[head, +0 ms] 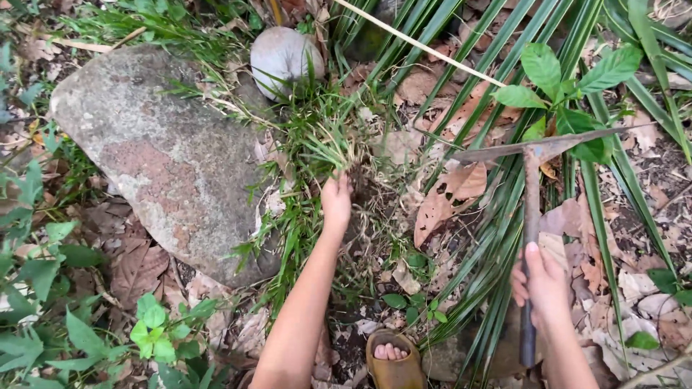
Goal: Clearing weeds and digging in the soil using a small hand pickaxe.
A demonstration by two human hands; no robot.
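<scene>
My left hand [336, 200] reaches forward and is closed around the base of a clump of green grass [326, 137] beside a large flat rock [162, 155]. My right hand [542, 282] grips the rusty metal shaft of a weeding hoe [531, 191]. Its thin pointed blade [537, 148] lies crosswise above palm fronds and dry leaves, right of the grass. My foot in a tan sandal [393, 360] shows at the bottom edge.
A pale old coconut [282, 57] lies behind the rock. Long palm fronds [504, 216] fan across the right side over brown leaf litter. A broad-leaved seedling [566, 90] stands behind the blade. Small green plants [155, 335] grow at lower left.
</scene>
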